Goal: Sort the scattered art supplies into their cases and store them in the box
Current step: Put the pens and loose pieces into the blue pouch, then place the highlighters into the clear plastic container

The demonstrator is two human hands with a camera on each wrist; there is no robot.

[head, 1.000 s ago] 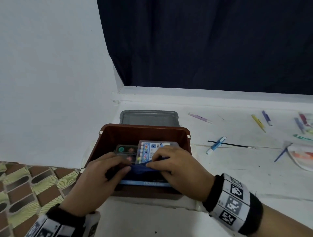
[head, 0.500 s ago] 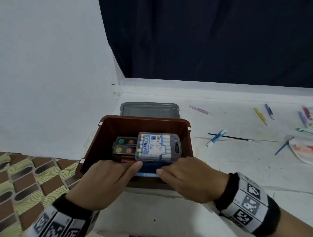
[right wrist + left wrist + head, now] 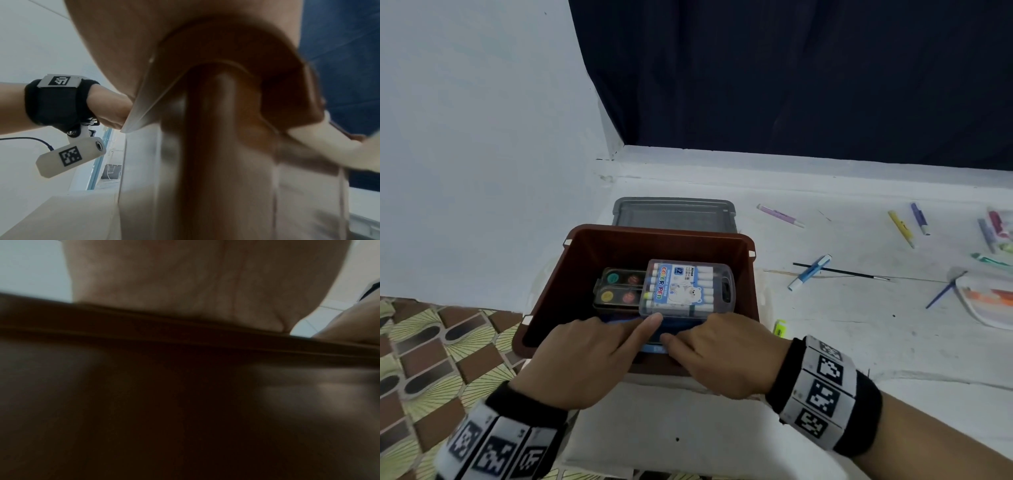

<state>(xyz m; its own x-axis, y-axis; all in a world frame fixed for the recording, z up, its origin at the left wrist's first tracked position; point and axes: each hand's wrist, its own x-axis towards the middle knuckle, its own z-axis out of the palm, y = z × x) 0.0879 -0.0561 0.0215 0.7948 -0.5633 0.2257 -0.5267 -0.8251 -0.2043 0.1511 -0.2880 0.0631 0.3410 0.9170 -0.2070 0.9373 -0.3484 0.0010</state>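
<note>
In the head view a brown box stands on the white ledge. Inside lie a watercolour paint case and a clear colour pen case. A dark blue case lies at the box's near side, mostly hidden under both hands. My left hand lays a straight index finger on it, beside the pen case. My right hand rests on its right part with the thumb pointing left; the fingertips are hidden. The left wrist view shows only the palm and the dark box wall.
A grey lid lies behind the box. On the ledge to the right are a purple pen, a yellow pen, a blue pen, a thin brush, a white palette and a yellow highlighter. Patterned floor lies at the left.
Both hands have drawn back to the box's near side, uncovering the pen case. The blue case has gone lower into the box under them.
</note>
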